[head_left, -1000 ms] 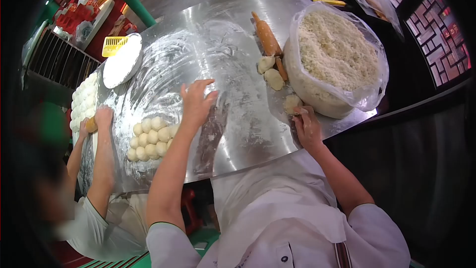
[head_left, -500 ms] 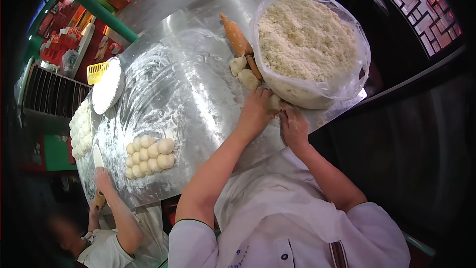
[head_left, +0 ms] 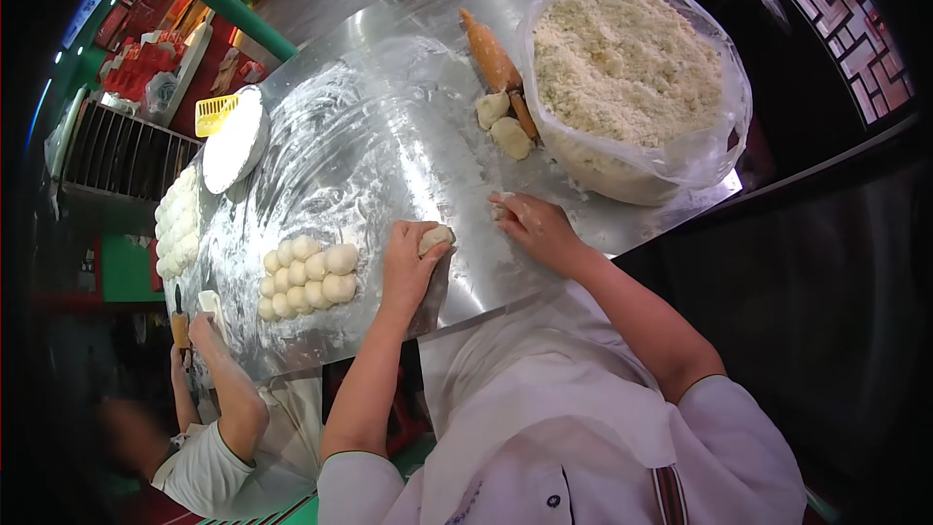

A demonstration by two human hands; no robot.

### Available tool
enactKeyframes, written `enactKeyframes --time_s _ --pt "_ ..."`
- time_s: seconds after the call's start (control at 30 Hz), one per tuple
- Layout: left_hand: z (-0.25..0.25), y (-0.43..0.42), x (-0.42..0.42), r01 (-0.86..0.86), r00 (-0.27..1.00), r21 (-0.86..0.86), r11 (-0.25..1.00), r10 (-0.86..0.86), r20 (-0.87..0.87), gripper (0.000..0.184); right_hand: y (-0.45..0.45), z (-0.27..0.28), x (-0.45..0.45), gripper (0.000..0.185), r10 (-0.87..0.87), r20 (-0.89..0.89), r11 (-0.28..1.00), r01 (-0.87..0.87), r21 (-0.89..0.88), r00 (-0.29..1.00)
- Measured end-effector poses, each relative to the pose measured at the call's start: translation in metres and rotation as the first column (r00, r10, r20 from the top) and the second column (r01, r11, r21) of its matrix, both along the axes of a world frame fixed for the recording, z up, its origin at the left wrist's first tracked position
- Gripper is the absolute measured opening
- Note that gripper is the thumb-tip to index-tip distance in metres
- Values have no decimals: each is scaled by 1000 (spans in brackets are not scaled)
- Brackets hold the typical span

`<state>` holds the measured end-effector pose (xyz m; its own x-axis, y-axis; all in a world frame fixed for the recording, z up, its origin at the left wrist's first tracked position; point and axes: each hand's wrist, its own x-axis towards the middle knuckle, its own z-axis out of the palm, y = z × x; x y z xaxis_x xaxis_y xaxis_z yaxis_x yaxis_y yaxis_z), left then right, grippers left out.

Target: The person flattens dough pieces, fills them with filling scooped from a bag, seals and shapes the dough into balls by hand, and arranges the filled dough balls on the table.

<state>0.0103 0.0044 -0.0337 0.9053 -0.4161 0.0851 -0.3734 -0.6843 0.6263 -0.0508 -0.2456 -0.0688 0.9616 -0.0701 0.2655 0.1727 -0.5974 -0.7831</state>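
My left hand (head_left: 410, 261) is closed around a lump of pale dough (head_left: 436, 239), low over the steel table, to the right of the grouped dough balls (head_left: 309, 280). My right hand (head_left: 540, 230) is apart from it, below the big bowl; its fingers are curled together at the table, and a small whitish bit at their tips is too small to name. Two dough pieces (head_left: 510, 138) lie beyond my right hand, beside a wooden rolling pin (head_left: 491, 58). The large plastic-lined bowl (head_left: 622, 173) is heaped with a crumbly pale filling (head_left: 627, 63).
The floured steel table (head_left: 428, 97) spans the middle. At left are a white flour-filled basin (head_left: 235, 151), a yellow basket (head_left: 214, 115) and rows of white dough pieces (head_left: 178, 224). A co-worker's hand (head_left: 202, 331) holds a flat dough sheet (head_left: 212, 309) near a rolling pin (head_left: 181, 329).
My hands have separated beside the bowl. The left has moved left and toward me with the dough lump; the right has drawn back slightly left. The view has shifted a little.
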Motion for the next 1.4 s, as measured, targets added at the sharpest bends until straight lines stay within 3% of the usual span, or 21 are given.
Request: enactKeyframes --time_s 0.1,0.17,0.23,0.3,0.37,0.4,0.5,0.67,0.77,0.83,0.87,0.93,0.97,1.07,1.13,1.17,1.23,1.3,1.4 --pt "8 4 0 -54 998 -9 998 54 -25 34 -3 5 1 21 -18 51 998 15 61 999" --pt "7 12 8 -120 993 -3 993 120 0 34 -25 2 -11 26 -150 65 971 159 -179 987" --pt "3 19 16 -35 969 -52 998 47 244 32 -37 10 -36 33 -154 -21 961 145 -235 988" --pt "-7 10 16 -11 984 -19 1000 15 177 38 -45 9 -60 40 -168 -98 945 132 -298 981" --pt "-30 -11 17 93 923 299 950 -195 331 49 -51 3 -77 59 -293 -76 851 223 -475 953" --pt "-34 -21 16 94 926 293 952 -191 324 49 -54 2 -81 73 -258 -179 870 148 -470 950" --pt "-38 -45 18 64 938 394 917 -189 289 56 -34 1 -73 80 -226 -120 825 124 -551 967" --pt "-37 -53 23 10 928 408 913 -160 336 56 20 -6 -17 87 -282 -124 790 157 -592 951" --pt "-63 -36 39 94 946 370 924 -199 256 55 40 -13 12 80 -135 1 859 118 -497 991" --pt "-52 -18 46 113 993 27 993 -114 35 54 41 -11 25 71 103 -24 992 -104 -69 994" --pt "-41 -14 40 103 993 12 995 -104 53 54 36 -6 21 64 48 43 987 -41 -156 998" --pt "-10 -2 19 70 997 314 947 -77 11 51 17 -3 2 66 5 1 972 -5 -234 1000" --pt "-4 3 14 50 998 302 952 -57 13 51 9 -3 -6 69 -60 -40 954 46 -297 997" --pt "-2 18 6 -18 1000 191 981 21 -14 43 -1 -12 -30 76 -135 -154 887 50 -460 979" --pt "-11 30 -2 -117 988 -104 988 127 92 31 9 -7 -34 79 -129 -150 841 28 -540 980" --pt "-17 34 -7 -120 988 -100 988 129 89 31 13 -5 -33 81 -122 -138 785 11 -619 983" --pt "-23 35 -9 -429 881 -465 775 244 -405 26 33 -7 -13 80 -94 -111 805 10 -594 989" --pt "-21 33 -13 -458 871 -519 722 247 -425 25 54 -11 6 79 -68 -97 824 1 -566 993" --pt "-12 33 -15 -483 865 -626 612 219 -452 25 73 -18 47 66 215 9 879 -189 -438 977"
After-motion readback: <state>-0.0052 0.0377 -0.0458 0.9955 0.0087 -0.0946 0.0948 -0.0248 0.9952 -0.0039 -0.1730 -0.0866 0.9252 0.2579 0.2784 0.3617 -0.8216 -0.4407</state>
